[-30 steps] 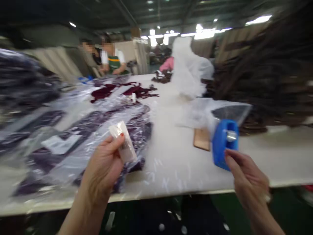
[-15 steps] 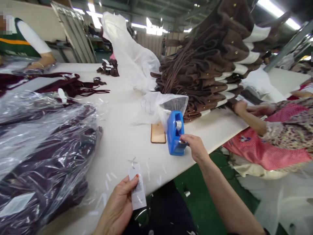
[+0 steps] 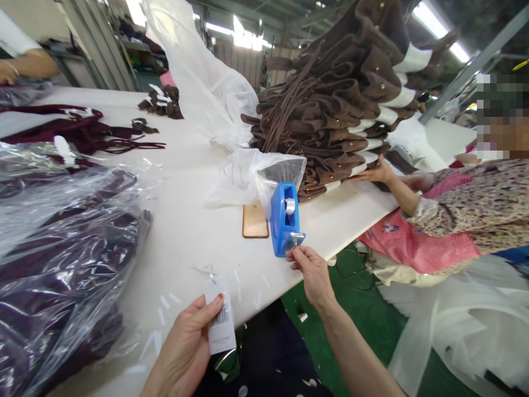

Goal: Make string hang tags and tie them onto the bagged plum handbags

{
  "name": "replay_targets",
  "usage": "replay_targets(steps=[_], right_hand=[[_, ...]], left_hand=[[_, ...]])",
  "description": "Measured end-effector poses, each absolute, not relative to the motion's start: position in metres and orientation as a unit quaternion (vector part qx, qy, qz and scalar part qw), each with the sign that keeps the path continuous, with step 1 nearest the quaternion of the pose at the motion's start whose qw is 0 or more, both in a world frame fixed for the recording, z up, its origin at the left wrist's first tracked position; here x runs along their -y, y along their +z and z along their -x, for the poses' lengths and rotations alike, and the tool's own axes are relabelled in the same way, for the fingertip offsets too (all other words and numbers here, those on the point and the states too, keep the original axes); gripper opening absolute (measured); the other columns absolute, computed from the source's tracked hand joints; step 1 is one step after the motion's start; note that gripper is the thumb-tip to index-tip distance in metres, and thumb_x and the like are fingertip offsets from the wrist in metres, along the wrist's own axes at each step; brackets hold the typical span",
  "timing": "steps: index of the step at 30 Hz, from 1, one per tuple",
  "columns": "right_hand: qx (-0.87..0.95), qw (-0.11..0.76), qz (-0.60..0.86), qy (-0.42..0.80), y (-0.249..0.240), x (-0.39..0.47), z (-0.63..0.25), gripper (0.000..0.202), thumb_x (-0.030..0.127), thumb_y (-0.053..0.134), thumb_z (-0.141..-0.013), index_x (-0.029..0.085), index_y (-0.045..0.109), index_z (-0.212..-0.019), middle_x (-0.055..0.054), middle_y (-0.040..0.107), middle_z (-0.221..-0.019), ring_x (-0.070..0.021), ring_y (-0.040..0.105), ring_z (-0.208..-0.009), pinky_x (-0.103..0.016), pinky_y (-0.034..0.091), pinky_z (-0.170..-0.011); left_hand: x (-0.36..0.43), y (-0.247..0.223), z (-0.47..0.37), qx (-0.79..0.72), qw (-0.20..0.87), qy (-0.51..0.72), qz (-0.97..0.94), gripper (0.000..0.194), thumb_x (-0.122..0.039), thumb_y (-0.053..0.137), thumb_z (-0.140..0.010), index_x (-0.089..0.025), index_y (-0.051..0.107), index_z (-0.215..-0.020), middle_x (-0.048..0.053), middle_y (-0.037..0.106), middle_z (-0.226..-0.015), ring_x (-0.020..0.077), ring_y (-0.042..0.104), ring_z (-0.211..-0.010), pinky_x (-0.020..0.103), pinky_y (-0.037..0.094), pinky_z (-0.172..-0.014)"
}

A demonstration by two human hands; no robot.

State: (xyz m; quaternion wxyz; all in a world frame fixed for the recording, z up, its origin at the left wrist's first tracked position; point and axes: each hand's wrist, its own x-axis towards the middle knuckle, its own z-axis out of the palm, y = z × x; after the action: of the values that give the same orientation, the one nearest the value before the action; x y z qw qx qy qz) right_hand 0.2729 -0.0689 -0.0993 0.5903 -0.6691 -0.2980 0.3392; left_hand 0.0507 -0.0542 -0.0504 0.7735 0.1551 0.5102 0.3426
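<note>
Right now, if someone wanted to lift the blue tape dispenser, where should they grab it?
Probably around the middle of the tape dispenser, thumb and fingers on its two long sides, coming from above and the right: it stands upright and narrow, and the plastic bag crowds its far left. Avoid the metal cutter at the near end, beside the right hand.

We're looking at a garment-packing workshop: a barcode tag [image 3: 222,333] sits between the left fingers [image 3: 211,310], and left of them lie dark purple garments [image 3: 70,281] in clear plastic. Beyond the right fingers [image 3: 301,255] stands a tape dispenser [image 3: 279,220]; past that, white-banded brown garments [image 3: 322,118] tower on our worktable [image 3: 182,231], a co-worker's hand [image 3: 381,172] against the stack, tube lights [image 3: 430,22] blazing high above.
</note>
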Motion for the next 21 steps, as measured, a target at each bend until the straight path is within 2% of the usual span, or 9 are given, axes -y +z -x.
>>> replay_targets(steps=[4,8,11,15,21], right_hand=[[0.357,0.528,0.715,0.285,-0.116,0.069,-0.281,0.028,0.045,0.054,-0.077,0.018,0.058,-0.074,-0.001,0.056,-0.059,-0.0155,0.05,-0.058,-0.028,0.041,-0.059],[0.474,0.437,0.705,0.295,-0.086,0.09,-0.279,0.025,0.042,0.051,-0.082,0.018,0.058,-0.078,0.001,0.053,-0.061,-0.0152,0.049,-0.061,-0.027,0.039,-0.061],[0.643,0.315,0.592,0.369,-0.04,0.094,-0.269,0.022,0.036,0.046,-0.087,0.018,0.059,-0.083,0.0,0.055,-0.069,-0.0137,0.051,-0.066,-0.024,0.039,-0.062],[0.8,0.144,0.433,0.39,0.011,0.075,-0.249,0.023,0.03,0.042,-0.089,0.016,0.06,-0.083,0.0,0.056,-0.07,-0.0113,0.048,-0.064,-0.022,0.036,-0.061],[0.88,-0.031,0.338,0.332,0.027,0.048,-0.221,0.019,0.021,0.046,-0.086,0.016,0.06,-0.075,0.001,0.054,-0.062,-0.0093,0.045,-0.055,-0.022,0.03,-0.054]], left_hand=[[0.055,-0.053,-0.055,-0.505,0.774,0.345,-0.163,0.016,-0.006,0.068,-0.063,-0.01,0.067,-0.079,0.006,0.068,-0.067,0.0147,0.062,-0.054,0.024,0.051,-0.053],[0.057,-0.052,-0.056,-0.483,0.777,0.344,-0.21,0.017,-0.015,0.075,-0.056,-0.008,0.068,-0.07,0.005,0.067,-0.061,0.0112,0.057,-0.051,0.019,0.044,-0.051],[0.059,-0.051,-0.054,-0.47,0.791,0.314,-0.236,0.018,-0.018,0.076,-0.054,-0.008,0.067,-0.066,0.005,0.066,-0.059,0.0101,0.055,-0.05,0.019,0.039,-0.05],[0.067,-0.051,-0.049,-0.454,0.814,0.268,-0.243,0.019,-0.02,0.075,-0.055,-0.009,0.066,-0.069,0.004,0.064,-0.058,0.0125,0.055,-0.051,0.021,0.037,-0.05],[0.079,-0.048,-0.037,-0.43,0.828,0.239,-0.269,0.019,-0.022,0.072,-0.058,-0.01,0.064,-0.07,0.003,0.063,-0.059,0.0116,0.053,-0.049,0.022,0.036,-0.051]])
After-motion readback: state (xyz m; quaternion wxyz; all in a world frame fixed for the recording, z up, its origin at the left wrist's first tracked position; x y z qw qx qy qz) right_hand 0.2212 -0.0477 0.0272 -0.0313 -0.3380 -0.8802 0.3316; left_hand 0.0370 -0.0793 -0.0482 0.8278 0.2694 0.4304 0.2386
